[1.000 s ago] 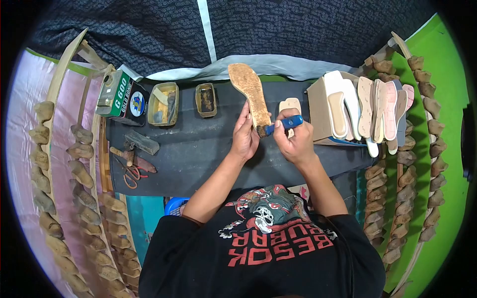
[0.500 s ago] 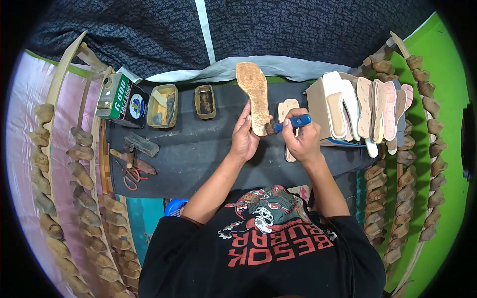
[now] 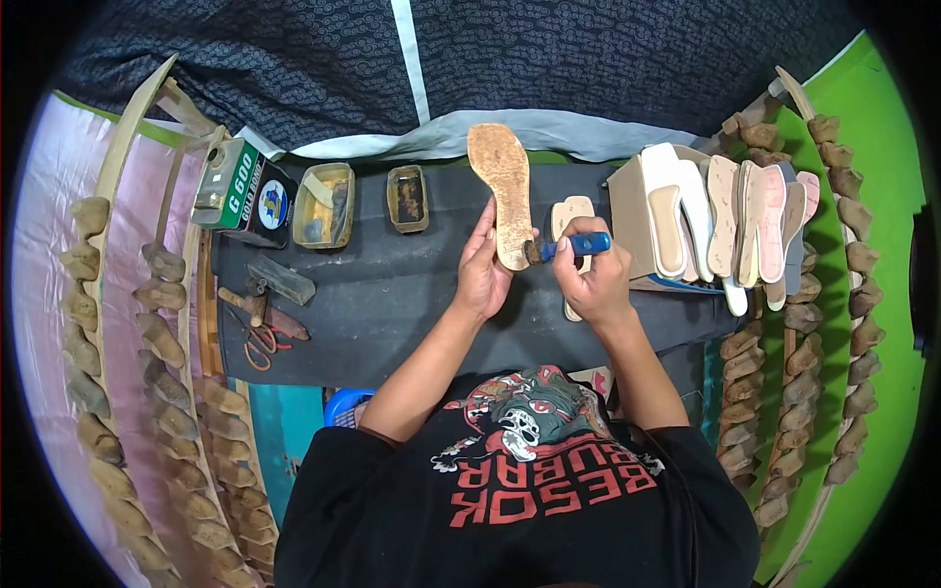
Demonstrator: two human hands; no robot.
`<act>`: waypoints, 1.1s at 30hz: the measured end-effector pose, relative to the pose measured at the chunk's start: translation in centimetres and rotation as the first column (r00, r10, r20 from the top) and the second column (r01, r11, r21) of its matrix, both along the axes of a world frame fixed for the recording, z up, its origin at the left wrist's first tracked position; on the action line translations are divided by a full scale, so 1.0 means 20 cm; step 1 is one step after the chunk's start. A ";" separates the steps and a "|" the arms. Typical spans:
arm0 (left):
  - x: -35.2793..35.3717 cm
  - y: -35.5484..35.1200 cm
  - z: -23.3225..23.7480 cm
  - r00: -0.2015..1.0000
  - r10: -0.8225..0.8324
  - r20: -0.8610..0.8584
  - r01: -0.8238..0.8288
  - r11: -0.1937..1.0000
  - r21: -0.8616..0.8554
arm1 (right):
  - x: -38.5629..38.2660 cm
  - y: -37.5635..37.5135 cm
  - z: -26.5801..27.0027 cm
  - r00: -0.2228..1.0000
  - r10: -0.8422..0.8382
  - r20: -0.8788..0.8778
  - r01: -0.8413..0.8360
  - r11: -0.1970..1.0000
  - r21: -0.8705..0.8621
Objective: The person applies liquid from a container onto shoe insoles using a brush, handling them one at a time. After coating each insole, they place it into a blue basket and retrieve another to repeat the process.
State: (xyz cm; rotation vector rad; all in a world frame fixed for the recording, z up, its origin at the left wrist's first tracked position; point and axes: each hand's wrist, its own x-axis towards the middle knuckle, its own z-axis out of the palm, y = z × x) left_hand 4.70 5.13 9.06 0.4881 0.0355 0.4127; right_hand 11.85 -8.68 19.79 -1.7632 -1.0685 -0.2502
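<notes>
My left hand (image 3: 482, 269) holds a brown, insole-shaped piece (image 3: 504, 181) upright above the dark table, gripping it near its narrow lower end. In my right hand (image 3: 595, 282) is a brush with a blue handle (image 3: 590, 242); its dark bristles touch the right edge of the piece close to the heel end. Behind the right hand, a pale insole (image 3: 571, 210) lies on the table, partly covered by that hand and the brush.
A box (image 3: 630, 211) at the right carries a row of insoles (image 3: 722, 216). Two trays (image 3: 324, 206) (image 3: 407, 199) and a glue can (image 3: 242, 194) stand at the back left, with scissors (image 3: 260, 348) and a hammer (image 3: 247, 306) nearer. Racks of shoe lasts flank both sides.
The view has shifted slightly. The brush handle sits a little lower relative to the right hand's earlier pose, its bristles still at the heel edge. Both hands keep their holds.
</notes>
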 end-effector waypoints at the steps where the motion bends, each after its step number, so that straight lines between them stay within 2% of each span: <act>1: 0.00 0.00 0.00 1.000 0.009 -0.005 -0.009 1.000 0.012 | 0.00 0.01 0.01 1.000 0.006 -0.006 -0.006 1.000 0.001; 2: 0.00 -0.01 0.01 1.000 0.016 -0.009 -0.016 1.000 0.024 | -0.02 0.00 0.02 0.999 0.039 -0.002 -0.040 0.998 -0.039; 5: 0.00 -0.01 0.02 0.999 0.042 -0.008 -0.042 0.999 0.025 | -0.05 0.04 0.00 0.990 0.125 0.071 -0.126 0.992 0.005; 10: -0.04 -0.02 0.04 0.999 0.035 -0.019 -0.035 0.999 0.004 | -0.02 0.10 0.00 0.997 0.071 0.000 -0.071 0.997 0.024; 13: -0.04 -0.03 0.04 1.000 0.023 -0.012 -0.023 1.000 -0.003 | 0.00 0.13 0.00 0.995 0.090 0.041 -0.092 0.995 0.049; 19: -0.06 -0.02 0.07 0.998 0.055 0.003 -0.055 0.998 -0.033 | -0.06 0.08 0.01 0.984 0.176 -0.001 -0.176 0.984 0.003; 20: -0.06 -0.01 0.05 0.997 0.070 -0.017 -0.070 0.997 0.026 | -0.07 0.06 0.03 0.983 0.184 -0.021 -0.184 0.982 -0.030; 26: -0.04 -0.03 0.08 1.000 0.028 0.005 -0.028 0.996 0.087 | 0.00 0.08 0.04 0.995 0.102 -0.017 -0.102 0.995 0.020; 30: 0.00 -0.04 0.04 0.996 0.082 -0.025 -0.080 0.994 0.079 | 0.00 0.04 0.04 0.986 0.168 -0.011 -0.168 0.986 -0.015; 33: -0.01 0.00 0.04 0.997 0.072 -0.024 -0.070 0.996 0.059 | -0.03 0.01 0.02 0.989 0.150 -0.002 -0.150 0.989 -0.008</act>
